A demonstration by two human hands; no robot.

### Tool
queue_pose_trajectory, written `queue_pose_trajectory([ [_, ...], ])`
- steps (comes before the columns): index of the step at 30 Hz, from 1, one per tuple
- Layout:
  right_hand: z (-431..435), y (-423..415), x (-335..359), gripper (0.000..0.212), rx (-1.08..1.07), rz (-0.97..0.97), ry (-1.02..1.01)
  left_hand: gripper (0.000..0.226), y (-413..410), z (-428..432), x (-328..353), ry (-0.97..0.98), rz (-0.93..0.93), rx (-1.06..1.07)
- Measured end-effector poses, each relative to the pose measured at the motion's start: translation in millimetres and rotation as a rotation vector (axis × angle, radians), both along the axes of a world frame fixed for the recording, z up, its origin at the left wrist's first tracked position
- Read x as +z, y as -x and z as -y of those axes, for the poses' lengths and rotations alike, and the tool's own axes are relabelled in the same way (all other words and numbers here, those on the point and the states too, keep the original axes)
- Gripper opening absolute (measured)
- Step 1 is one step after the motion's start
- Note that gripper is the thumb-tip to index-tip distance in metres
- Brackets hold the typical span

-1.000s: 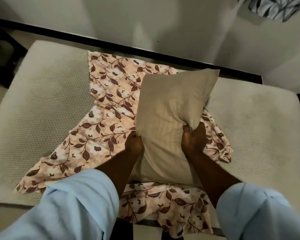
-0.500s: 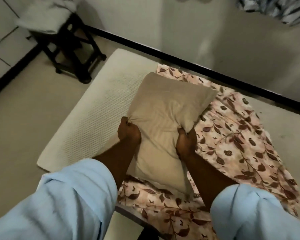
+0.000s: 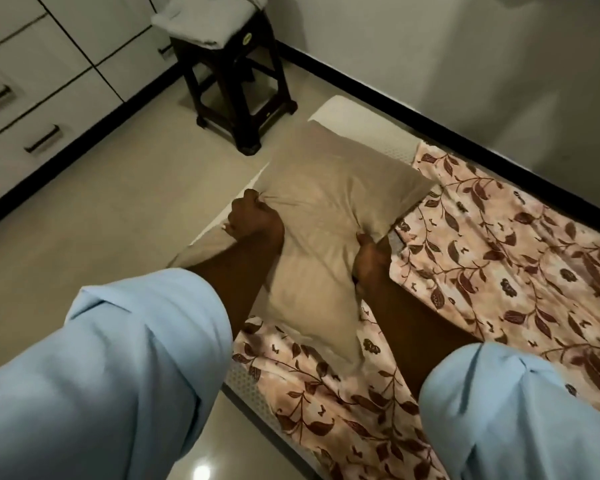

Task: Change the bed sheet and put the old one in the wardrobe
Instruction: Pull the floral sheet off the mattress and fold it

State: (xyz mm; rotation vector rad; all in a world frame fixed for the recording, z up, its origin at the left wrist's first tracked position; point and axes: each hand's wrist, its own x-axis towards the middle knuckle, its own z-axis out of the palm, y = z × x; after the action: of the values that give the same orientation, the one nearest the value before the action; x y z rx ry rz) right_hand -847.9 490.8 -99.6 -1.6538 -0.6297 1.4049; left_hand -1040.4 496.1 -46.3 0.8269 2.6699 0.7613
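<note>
Both your left hand and right hand clamp the soft beige fabric pillow mid-sides, its long axis pointing away from you.

Both hands grip a beige pillow at frame centre: left hand on its left edge, right hand on its right. Floral sheet lower right; dark stool carrying folded white cloth, upper centre.
</note>
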Motion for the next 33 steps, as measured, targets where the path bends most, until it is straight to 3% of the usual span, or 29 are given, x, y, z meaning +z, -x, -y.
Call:
queue_pose_trajectory([
  [2,-6,11,-23,0.084,0.024,-0.029,0.006,0.019,16,-1,-6,0.044,0.022,0.003],
  [4,-3,20,-33,0.080,0.059,-0.059,0.072,0.017,27,1,-22,0.054,0.168,-0.057],
  [7,23,30,-36,0.054,0.169,-0.209,0.212,0.023,23,23,-58,0.198,0.361,-0.269],
  [8,32,27,-40,0.053,0.186,-0.184,0.233,0.032,17,34,-66,0.244,0.356,-0.348],
  [11,48,4,-62,0.080,0.285,-0.011,0.283,0.062,-6,67,-78,0.247,0.179,-0.545],
  [14,61,-22,-65,0.053,0.397,0.110,0.327,0.075,-29,89,-81,0.273,0.023,-0.571],
  [16,72,-42,-73,0.039,0.409,0.229,0.347,0.078,-47,101,-79,0.317,-0.044,-0.577],
  [19,95,-71,-83,0.050,0.470,0.373,0.369,0.075,-79,122,-77,0.339,-0.144,-0.634],
  [23,121,-113,-96,0.041,0.680,0.528,0.295,0.067,-127,144,-84,0.330,-0.230,-0.857],
  [26,147,-146,-101,0.050,0.744,0.696,0.161,0.068,-161,162,-101,0.357,-0.219,-1.124],
  [28,165,-172,-109,0.060,0.759,0.715,0.175,0.075,-187,177,-111,0.475,-0.145,-1.227],
  [30,183,-199,-113,0.070,0.638,0.568,0.339,0.087,-213,194,-121,0.661,0.008,-1.141],
  [33,218,-243,-127,0.057,0.522,0.526,0.407,0.093,-248,219,-140,0.838,0.120,-1.047],
])
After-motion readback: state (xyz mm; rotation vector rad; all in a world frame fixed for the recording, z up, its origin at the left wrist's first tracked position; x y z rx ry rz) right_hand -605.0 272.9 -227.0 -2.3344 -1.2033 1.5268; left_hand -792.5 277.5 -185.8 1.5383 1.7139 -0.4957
